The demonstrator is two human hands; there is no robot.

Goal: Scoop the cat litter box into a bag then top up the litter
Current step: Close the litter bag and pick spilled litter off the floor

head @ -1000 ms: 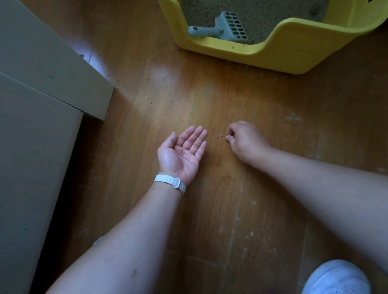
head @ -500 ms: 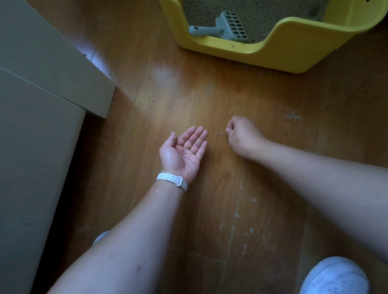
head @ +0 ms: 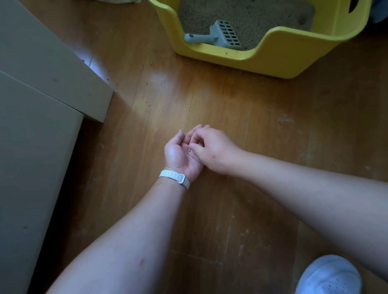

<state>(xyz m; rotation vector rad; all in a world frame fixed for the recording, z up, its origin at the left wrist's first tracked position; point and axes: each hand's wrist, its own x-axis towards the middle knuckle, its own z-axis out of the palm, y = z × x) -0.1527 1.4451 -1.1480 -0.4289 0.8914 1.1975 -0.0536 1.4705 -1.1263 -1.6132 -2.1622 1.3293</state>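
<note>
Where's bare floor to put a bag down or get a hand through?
Free: floor between litter box and right hand; also the floor right of that hand, up from the shoe. Crowded: cardboard boxes fill the left; right hand pinches at the cupped left hand mid-floor; scoop lies in the box's near-left corner.

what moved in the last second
The right hand left the floor and moved left over the upturned left hand, fingertips pinched above its palm. The left hand stayed palm up, fingers curling slightly. The scoop still lies in the litter box.
</note>
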